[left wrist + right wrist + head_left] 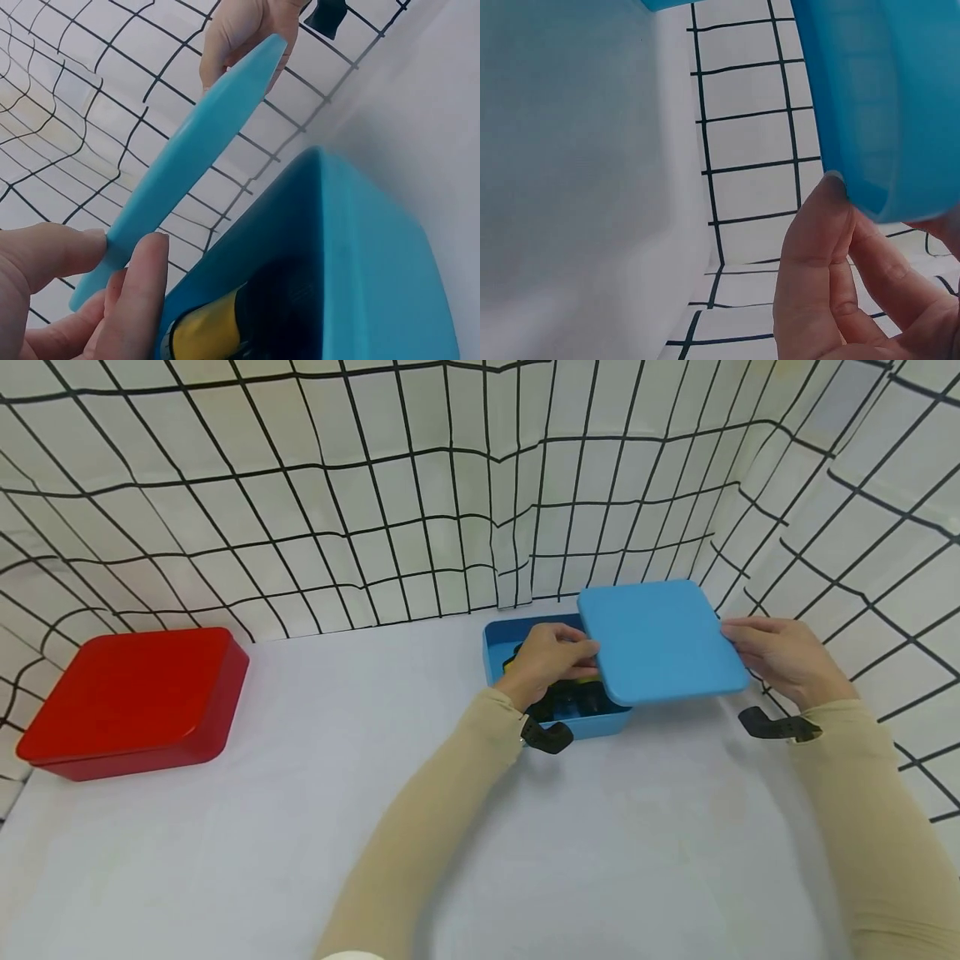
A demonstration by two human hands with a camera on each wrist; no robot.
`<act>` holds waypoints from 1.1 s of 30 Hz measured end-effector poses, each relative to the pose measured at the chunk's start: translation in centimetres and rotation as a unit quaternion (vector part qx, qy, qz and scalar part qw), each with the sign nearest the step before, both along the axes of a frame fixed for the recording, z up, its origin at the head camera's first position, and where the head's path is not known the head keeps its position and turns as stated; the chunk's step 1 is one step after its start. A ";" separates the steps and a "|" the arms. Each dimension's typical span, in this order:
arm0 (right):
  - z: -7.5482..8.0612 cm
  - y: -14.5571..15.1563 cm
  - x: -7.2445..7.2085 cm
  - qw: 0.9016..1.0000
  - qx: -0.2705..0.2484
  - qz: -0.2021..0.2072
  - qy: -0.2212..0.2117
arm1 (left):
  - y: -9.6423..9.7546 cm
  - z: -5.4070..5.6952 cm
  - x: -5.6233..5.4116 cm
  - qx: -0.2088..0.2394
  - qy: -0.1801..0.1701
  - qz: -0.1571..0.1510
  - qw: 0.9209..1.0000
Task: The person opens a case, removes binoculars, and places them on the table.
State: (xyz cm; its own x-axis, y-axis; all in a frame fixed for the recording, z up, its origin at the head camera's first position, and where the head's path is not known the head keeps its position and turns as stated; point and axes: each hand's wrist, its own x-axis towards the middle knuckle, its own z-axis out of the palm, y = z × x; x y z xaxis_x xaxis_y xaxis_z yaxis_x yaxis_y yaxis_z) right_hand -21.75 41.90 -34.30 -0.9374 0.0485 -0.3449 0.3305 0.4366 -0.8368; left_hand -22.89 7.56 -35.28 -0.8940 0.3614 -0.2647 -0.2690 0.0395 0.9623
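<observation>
A flat blue lid (660, 643) is held up between both hands, above and to the right of a blue box (592, 727). My left hand (551, 660) pinches the lid's left edge between thumb and fingers, over the box. At the opposite edge, my right hand (783, 660) grips the lid, its fingertips curled under the rim in the right wrist view. Inside the partly uncovered box lies a black and yellow object (206, 330), much of it hidden by the left hand and the lid.
A shut red box (135, 693) stands on the white table (285, 852) at the far left. White cloth with a black grid (375, 502) walls the back and the right side, close behind the blue box and near my right hand.
</observation>
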 end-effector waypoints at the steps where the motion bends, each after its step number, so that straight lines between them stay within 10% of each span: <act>1: 0.0 0.1 0.0 1.000 -0.009 -0.003 0.000 | 0.2 -0.1 0.0 -0.004 0.001 0.002 1.000; 33: -0.6 3.3 0.6 0.998 0.062 0.002 0.001 | 4.2 -0.7 0.7 -0.030 0.020 0.019 0.999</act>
State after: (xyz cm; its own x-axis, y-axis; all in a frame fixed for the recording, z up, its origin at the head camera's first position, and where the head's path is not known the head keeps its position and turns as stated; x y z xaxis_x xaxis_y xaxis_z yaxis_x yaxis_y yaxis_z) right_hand -21.16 45.17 -34.92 -0.9386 0.0872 -0.3339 0.3265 0.5382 -0.7770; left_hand -22.14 11.74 -35.97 -0.9172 0.3119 -0.2480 -0.2320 0.0879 0.9687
